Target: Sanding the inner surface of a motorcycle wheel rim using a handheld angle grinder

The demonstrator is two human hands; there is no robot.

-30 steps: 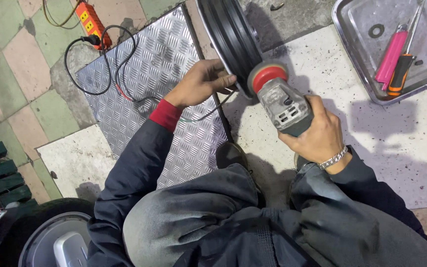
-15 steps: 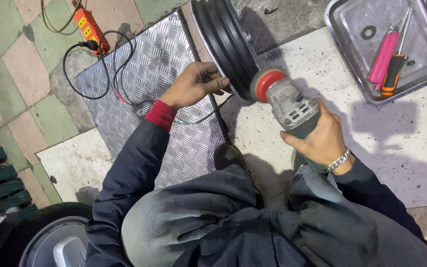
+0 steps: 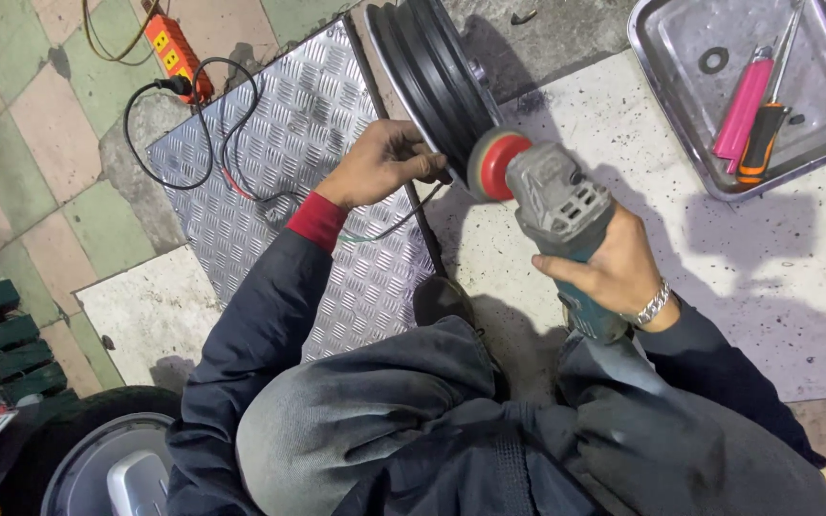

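Right hand (image 3: 614,263) had its fingers wrapped tight round the angle grinder (image 3: 558,215); its red disc (image 3: 497,164) sat against the black wheel rim (image 3: 432,72) at 12 o'clock. Left hand (image 3: 380,162) fingers curled on the rim's lower edge, over the checker plate (image 3: 289,172). Steel tray (image 3: 815,115) with a pink tool sat at 2 o'clock.

1. A metal tray (image 3: 681,143) at top right holds a pink tool (image 3: 744,107), an orange-handled screwdriver (image 3: 763,141) and a black washer (image 3: 714,60).
2. An orange power strip (image 3: 176,53) lies on the tiled floor.
3. A checker-pattern metal sheet (image 3: 270,172) carries a black cable (image 3: 160,143).
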